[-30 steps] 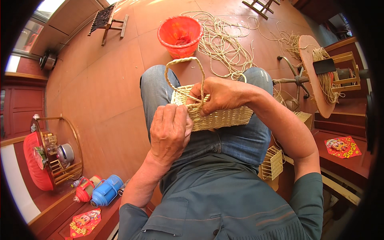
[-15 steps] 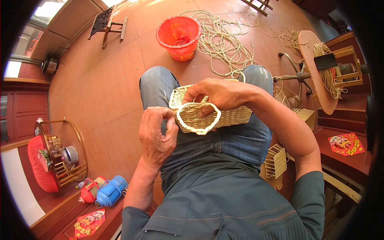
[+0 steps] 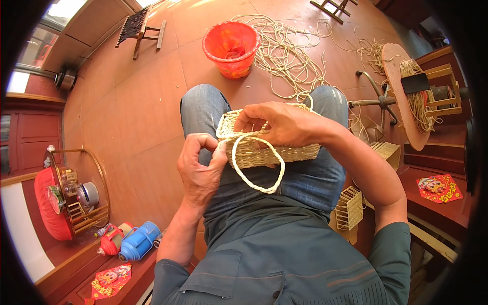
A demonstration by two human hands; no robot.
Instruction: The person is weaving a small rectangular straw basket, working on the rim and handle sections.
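A small rectangular woven basket (image 3: 292,154) of pale straw cord rests across my thighs. At its left near corner my left hand (image 3: 199,165) is closed, thumb and forefinger pinched on the cord. From there a loop of the twisted cord (image 3: 277,178) hangs over the basket's near side, down towards my lap. My right hand (image 3: 277,122) reaches over the basket from the right, its fingers bent around the near rim and thumb on the near side. The palm hides part of the basket's inside, and the exact spot under the right fingertips is covered.
Beyond my knees stands a red bucket (image 3: 231,49), with a tangle of loose cord (image 3: 292,56) beside it. A swivel stand with a board (image 3: 401,96) holds more cord at right. Small baskets (image 3: 349,207) lie by my right leg. Blue (image 3: 139,241) and red flasks stand at left.
The cord loop has gone from a small rounded ring near the rim to a longer one hanging lower and further right. Both hands stay at nearly the same places on the basket.
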